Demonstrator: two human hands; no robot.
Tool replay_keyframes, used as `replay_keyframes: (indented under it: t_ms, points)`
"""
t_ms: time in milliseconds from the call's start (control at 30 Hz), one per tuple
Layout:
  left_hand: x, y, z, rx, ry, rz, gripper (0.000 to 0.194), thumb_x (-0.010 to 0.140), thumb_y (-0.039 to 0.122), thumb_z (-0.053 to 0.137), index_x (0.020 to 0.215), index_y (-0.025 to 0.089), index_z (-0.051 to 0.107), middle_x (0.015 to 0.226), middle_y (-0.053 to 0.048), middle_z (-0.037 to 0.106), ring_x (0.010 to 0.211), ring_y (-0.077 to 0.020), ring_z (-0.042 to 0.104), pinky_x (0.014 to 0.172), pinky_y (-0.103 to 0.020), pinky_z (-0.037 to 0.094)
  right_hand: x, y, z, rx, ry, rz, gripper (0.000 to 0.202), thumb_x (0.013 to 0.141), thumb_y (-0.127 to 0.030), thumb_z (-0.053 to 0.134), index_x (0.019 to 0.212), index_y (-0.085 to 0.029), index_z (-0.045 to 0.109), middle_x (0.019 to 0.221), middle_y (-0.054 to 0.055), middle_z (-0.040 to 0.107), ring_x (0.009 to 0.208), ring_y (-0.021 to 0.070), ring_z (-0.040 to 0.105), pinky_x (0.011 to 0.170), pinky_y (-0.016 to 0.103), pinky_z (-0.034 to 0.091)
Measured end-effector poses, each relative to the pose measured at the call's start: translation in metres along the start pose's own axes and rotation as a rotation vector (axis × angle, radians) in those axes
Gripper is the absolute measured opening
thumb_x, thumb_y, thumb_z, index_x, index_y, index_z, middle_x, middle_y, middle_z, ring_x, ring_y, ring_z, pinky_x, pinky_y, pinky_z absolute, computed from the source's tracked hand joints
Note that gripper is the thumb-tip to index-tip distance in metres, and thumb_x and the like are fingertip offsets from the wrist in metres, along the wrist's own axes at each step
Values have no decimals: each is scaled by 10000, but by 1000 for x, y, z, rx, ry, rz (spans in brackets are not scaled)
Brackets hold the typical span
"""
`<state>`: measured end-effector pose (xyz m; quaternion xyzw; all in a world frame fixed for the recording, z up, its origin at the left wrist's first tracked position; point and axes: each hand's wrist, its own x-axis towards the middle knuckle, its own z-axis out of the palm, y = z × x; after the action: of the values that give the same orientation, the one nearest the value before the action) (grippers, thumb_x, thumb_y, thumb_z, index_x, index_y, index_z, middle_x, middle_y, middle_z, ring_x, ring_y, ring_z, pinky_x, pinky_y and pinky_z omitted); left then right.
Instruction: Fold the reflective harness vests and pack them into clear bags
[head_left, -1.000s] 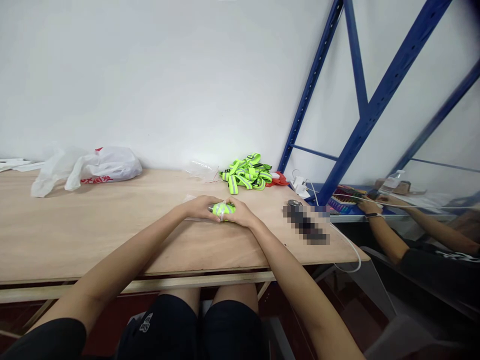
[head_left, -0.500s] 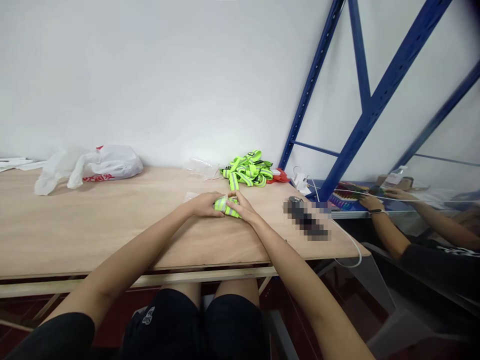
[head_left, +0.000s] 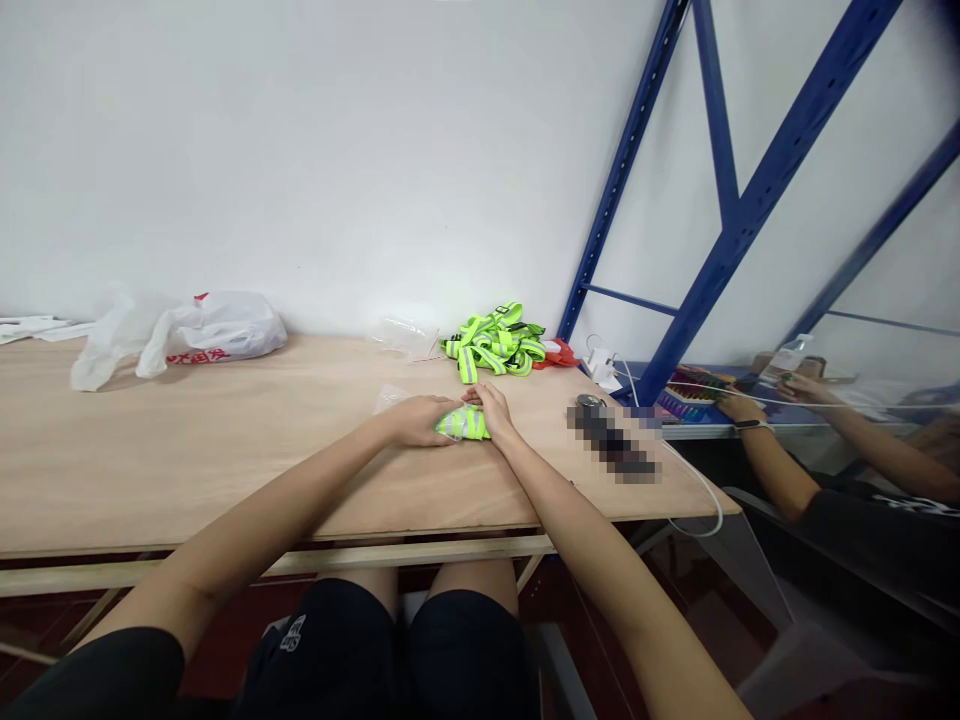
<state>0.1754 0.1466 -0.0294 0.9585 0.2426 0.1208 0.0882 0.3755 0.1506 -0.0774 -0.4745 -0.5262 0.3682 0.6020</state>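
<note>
Pale wood on the table spans centre-left. Near mid-frame, my left hand and right hand grip a bright yellow-green striped bundle between them; fingers hide its ends. Pixelation obscures whatever lies right of it, and the frame's edge crops my sleeve lower left.

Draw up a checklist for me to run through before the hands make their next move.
1. Left hand against the green strap bundle: ok.
2. Right hand at the bundle's other side: ok.
3. Whole bundle in view: not ok, the hands cover part.
4. Bundle's clear wrapping closed: cannot tell.
5. Loose green straps beyond the hands, by the wall: ok.
6. White bag well away from both hands: ok.
</note>
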Motion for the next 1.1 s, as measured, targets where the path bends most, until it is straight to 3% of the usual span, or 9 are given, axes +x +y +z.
replay_keyframes:
  t_ms: [333,467,567,700,800,867,967,1033,1100]
  points:
    - [17,17,16,-5,38,8,752,838,535,625,1473,181,432,1452,-151,537,1260,-347,560,1011,-396,430,5,0,3,119,14,-3,473,776,-683,573,848,-218,623,908,95,735,886,263,707,859,399,545]
    - [19,18,14,-25,52,-27,781,797,553,661,1456,184,463,1406,-147,583,1221,-351,587,1000,-395,438,5,-1,1,145,7,-1,539,772,-736,561,909,-220,636,949,91,732,958,272,701,886,403,540]
    - [15,15,7,-117,93,-30,666,808,539,650,1383,217,561,1296,-101,670,1136,-329,636,956,-368,457,4,-2,-2,143,5,9,572,782,-758,539,965,-223,619,1029,104,720,1025,275,689,890,395,539]
    - [6,3,-12,-334,199,-86,542,791,573,667,1205,225,693,1109,-46,748,973,-300,683,874,-351,493,2,-6,-5,154,-27,-2,559,788,-744,552,1011,-233,597,1128,122,701,1077,282,675,866,388,549]
    - [1,-8,-27,-609,353,-256,583,726,624,719,1096,173,724,1011,-74,761,907,-300,694,827,-372,532,1,-10,-9,171,-21,-15,563,794,-743,537,1042,-239,585,1137,121,700,1070,284,677,827,389,555]
    - [0,-14,-35,-891,491,-363,651,727,678,691,1090,138,705,981,-108,757,867,-296,705,772,-382,561,1,-12,-10,155,-13,-14,561,794,-745,527,1038,-242,583,1119,116,706,1033,281,686,794,383,556]
    - [1,-19,-41,-1274,675,-391,734,790,742,569,1206,141,634,1012,-123,750,858,-271,720,748,-379,586,0,-14,-10,166,-4,10,545,780,-734,556,1008,-240,585,1057,106,714,939,261,698,730,355,549]
    - [1,-19,-38,-1400,675,-416,742,817,756,517,1228,146,614,995,-125,753,853,-267,728,756,-386,595,-2,-16,-9,191,-9,22,537,770,-722,586,992,-233,596,994,100,718,874,244,697,690,333,538]
    - [1,-18,-31,-1446,585,-487,736,819,761,511,1179,131,635,965,-139,756,850,-287,734,765,-408,599,-6,-19,-7,196,-37,20,528,771,-710,604,979,-225,612,944,94,723,831,232,693,670,320,529]
